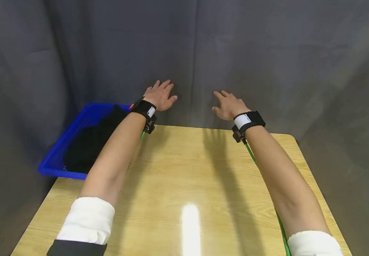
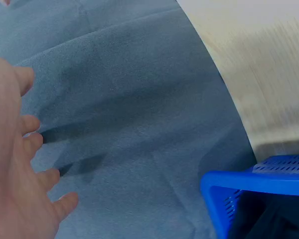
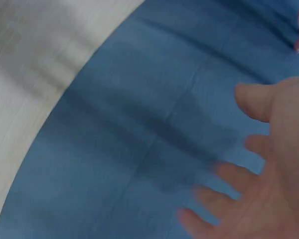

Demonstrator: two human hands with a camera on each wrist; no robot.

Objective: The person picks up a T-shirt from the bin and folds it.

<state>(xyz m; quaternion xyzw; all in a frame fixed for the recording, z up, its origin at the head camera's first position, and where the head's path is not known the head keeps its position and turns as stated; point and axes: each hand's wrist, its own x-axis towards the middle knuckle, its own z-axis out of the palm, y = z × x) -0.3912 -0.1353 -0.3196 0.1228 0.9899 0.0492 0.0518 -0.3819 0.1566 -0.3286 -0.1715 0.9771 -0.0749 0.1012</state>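
Note:
Both arms reach forward over the far edge of a wooden table [image 1: 178,177]. My left hand [image 1: 159,96] is held in the air with its fingers spread and nothing in it, in front of the grey curtain [image 1: 200,53]. A blue plastic basket [image 1: 51,161] stands nearest to it, at the table's far left, with black cloth [image 1: 88,142] inside. My right hand [image 1: 230,106] hangs in the air to the right, fingers extended, also holding nothing. In the right wrist view its fingers [image 3: 234,177] are apart and slightly blurred.
Grey curtain surrounds the table on the back and sides. The basket overhangs the table's left edge. A green cable [image 1: 249,152] runs from the right wrist camera along that arm. Light reflects off the table's near middle.

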